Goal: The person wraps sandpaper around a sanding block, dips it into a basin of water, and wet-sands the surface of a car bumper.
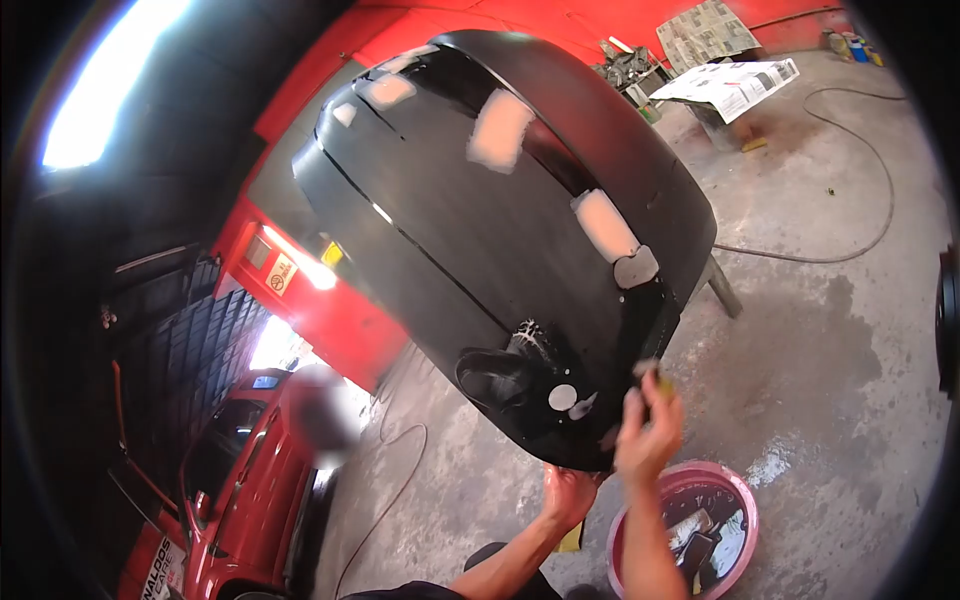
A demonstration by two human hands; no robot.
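A large black car bumper [450,210] with pinkish filler patches [606,226] and a grey patch [636,267] stands tilted before me. At its lower edge my left hand [570,492] is closed round the rim, its fingertips partly hidden behind it. My right hand [650,425] is raised at the bumper's lower right edge, fingers pinched round a small, blurred item that I cannot make out. Wet black areas surround a white round spot [563,398] near the bottom.
A pink basin [745,490] of dark water with items in it is on the floor below my right hand. A red car [250,470] is at left. Newspaper-covered stands [725,88] and a hose [880,160] lie at upper right. A support leg [724,290] shows beside the bumper.
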